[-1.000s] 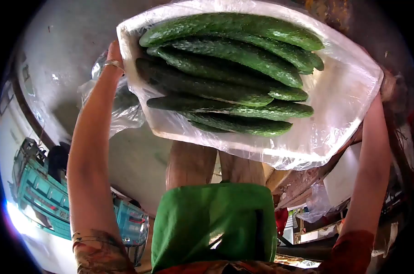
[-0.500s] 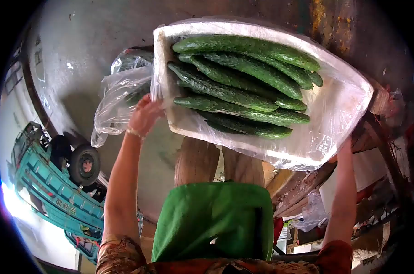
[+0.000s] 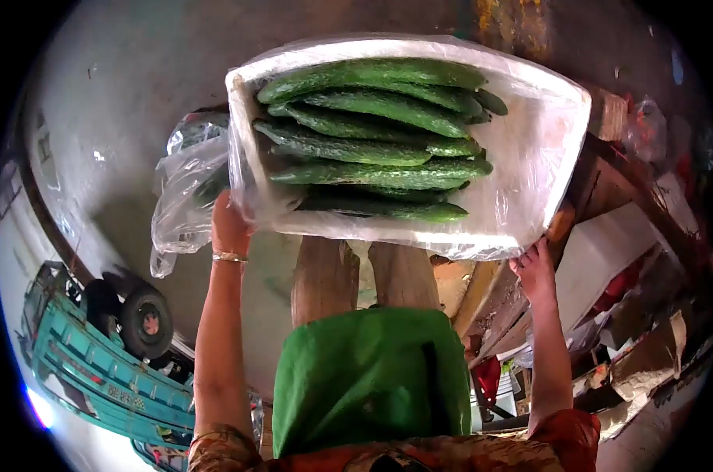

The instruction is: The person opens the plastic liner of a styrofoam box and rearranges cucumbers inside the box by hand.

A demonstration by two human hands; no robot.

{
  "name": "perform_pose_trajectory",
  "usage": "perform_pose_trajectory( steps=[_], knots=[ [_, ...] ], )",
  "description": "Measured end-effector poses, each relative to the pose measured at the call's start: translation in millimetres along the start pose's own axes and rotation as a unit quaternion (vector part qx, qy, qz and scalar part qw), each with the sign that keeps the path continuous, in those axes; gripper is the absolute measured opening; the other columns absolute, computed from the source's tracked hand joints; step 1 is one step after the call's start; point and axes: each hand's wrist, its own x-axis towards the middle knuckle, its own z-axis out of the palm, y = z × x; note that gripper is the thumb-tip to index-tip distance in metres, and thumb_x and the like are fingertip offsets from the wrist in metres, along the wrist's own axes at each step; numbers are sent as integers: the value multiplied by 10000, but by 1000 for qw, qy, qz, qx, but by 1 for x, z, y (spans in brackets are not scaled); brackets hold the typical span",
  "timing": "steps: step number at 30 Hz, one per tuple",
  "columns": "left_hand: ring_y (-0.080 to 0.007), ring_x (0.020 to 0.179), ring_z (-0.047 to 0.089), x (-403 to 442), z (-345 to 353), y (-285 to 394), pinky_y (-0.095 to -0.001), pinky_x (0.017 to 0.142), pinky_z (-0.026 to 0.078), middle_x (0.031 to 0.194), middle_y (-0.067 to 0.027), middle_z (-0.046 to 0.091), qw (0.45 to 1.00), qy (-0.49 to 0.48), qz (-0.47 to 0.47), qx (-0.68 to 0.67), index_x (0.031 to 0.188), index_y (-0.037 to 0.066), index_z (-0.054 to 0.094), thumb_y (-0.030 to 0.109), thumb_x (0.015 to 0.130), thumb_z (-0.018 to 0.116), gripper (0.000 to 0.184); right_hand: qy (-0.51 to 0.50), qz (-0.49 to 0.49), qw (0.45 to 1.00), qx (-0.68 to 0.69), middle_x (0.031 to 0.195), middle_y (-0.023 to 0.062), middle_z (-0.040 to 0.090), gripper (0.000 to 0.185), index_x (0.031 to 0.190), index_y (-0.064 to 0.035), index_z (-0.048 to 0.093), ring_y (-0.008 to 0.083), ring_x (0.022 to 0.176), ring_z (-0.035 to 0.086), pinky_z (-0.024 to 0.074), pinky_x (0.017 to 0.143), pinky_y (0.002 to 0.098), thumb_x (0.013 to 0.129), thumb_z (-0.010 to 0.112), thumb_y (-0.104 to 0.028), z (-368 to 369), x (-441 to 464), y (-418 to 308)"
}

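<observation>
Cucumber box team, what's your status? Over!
Left hand and right hand at near corners of white box. Cucumbers lying inside. Clear plastic bag beside left hand. Over.

Teal truck body (image 3: 108, 374) at lower left of the frame, dark tyre (image 3: 146, 321) beside it, green apron (image 3: 372, 377) at lower centre, cluttered boards and pale panels (image 3: 612, 248) at right, clear plastic bag (image 3: 648, 130) at upper right, grey floor (image 3: 148, 94) at upper left
</observation>
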Motion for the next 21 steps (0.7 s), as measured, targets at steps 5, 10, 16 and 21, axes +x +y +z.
perform_pose_trajectory(
  steps=[5, 10, 16, 21],
  knots=[
    [-106, 546, 515, 36, -26, -36, -293, 448, 394, 688, -21, 574, 857, 58, 263, 439, 885, 33, 569, 232, 833, 648, 220, -35, 96, 990, -100, 1065, 32, 588, 338, 1139, -138, 535, 185, 1007, 560, 450, 830, 344, 893, 563, -367, 24, -40, 33],
    [-100, 647, 565, 39, -46, -42, -265, 491, 469, 807, -25, 605, 792, 34, 235, 562, 960, 19, 578, 114, 801, 650, 199, -76, -300, 814, -492, 1007, 106, 602, 299, 1016, -44, 586, 244, 925, 594, 469, 801, 331, 736, 694, -44, 140, -72, 38],
    [-150, 650, 588, -31, -3, -15, -294, 536, 526, 848, -62, 608, 932, 8, 88, 351, 999, 24, 563, 49, 805, 581, 196, -33, -444, 657, -608, 1030, 78, 537, 386, 1065, -136, 611, 268, 1032, 472, 342, 913, 411, 697, 710, -81, 212, -47, 60],
    [-201, 691, 582, -56, 1, 6, -324, 601, 530, 891, -88, 593, 989, -4, 81, 125, 1064, 4, 531, -54, 753, 447, 328, -18, -476, 613, -630, 837, 10, 508, 124, 837, -135, 613, 222, 857, 476, 354, 802, 373, 733, 620, -69, 206, -25, 78]
  ],
)
